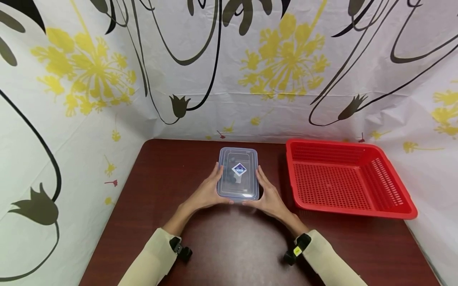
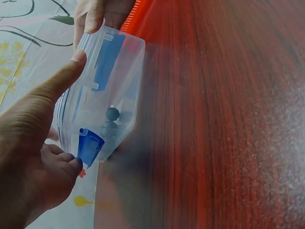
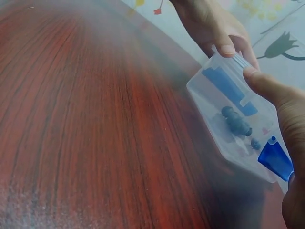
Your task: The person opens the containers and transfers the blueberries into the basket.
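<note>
A clear plastic box [image 1: 238, 173] with a lid, blue clips and a diamond label sits on the dark red table [image 1: 229, 242], held between both hands. My left hand [image 1: 208, 191] grips its left side, thumb on the near edge. My right hand [image 1: 269, 194] grips its right side. In the left wrist view the box [image 2: 107, 102] shows small dark objects [image 2: 113, 114] inside and a blue clip [image 2: 89, 147]. In the right wrist view the box [image 3: 238, 121] shows dark pieces [image 3: 237, 122] too, and my right thumb [image 3: 271, 88] lies on its edge.
A red perforated basket [image 1: 343, 176] stands on the table to the right of the box, with nothing in it. Floral sheets [image 1: 250, 67] wall in the table at the back and on both sides.
</note>
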